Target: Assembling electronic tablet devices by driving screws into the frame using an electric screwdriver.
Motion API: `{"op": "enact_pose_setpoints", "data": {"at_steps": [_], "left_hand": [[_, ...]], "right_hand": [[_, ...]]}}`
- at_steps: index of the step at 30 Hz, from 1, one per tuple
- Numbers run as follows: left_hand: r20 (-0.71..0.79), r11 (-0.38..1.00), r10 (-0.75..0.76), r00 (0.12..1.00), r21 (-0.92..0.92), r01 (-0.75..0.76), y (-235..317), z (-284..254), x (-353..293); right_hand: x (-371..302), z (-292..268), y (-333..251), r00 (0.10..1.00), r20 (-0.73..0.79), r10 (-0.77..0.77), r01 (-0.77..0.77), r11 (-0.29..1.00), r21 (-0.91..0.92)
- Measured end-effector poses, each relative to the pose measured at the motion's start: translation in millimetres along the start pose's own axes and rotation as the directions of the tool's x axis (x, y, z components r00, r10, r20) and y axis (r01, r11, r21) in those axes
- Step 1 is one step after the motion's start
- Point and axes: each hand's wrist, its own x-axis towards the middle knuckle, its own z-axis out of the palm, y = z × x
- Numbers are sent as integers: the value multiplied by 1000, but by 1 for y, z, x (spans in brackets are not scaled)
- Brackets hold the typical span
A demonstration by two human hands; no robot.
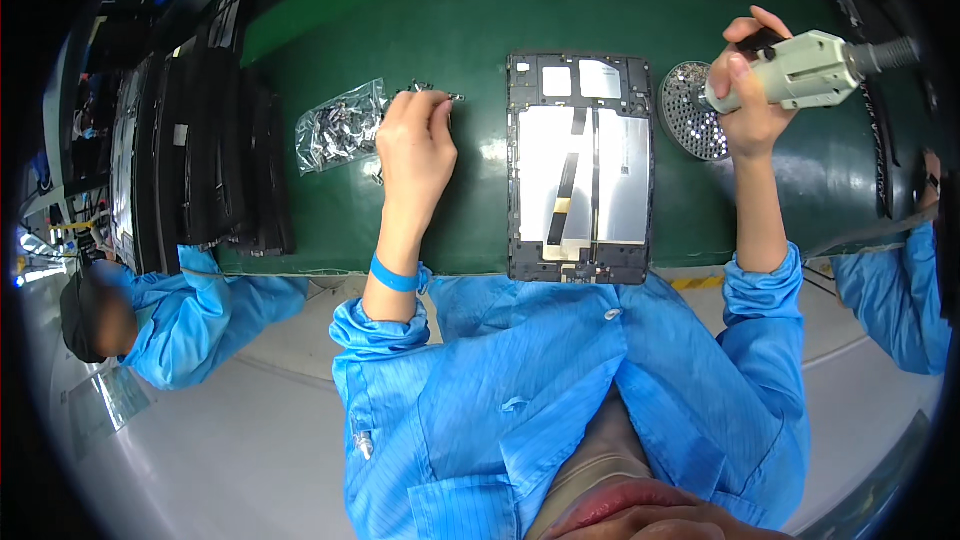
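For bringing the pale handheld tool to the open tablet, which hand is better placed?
Likely the right hand: it grips the tool, just right of the tablet. The left hand is on its other side, near the clear bag.

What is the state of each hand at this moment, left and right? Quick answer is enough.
Left hand: closed in a pinch beside small loose parts; whether it holds one cannot be told.
Right hand: closed, holding the pale power screwdriver.

LIVE: electronics workshop, and it's busy | long green workbench (465,15) across the view | opened tablet-like device (624,175), innards bare | power tool (820,70) aloft | dark panels (205,155) stacked left | blue-coated co-worker (205,315) at left, another blue sleeve (890,290) at right
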Motion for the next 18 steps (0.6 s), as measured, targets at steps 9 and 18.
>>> {"op": "enact_pose_setpoints", "data": {"at_steps": [9,18], "left_hand": [[564,543,-242,790,-596,591,0,16,57],[578,683,-179,796,-509,523,-15,51,71]], "right_hand": [[15,20,-11,998,-63,-4,9,997,76],[15,46,-12,997,80,17,-25,995,94]]}}
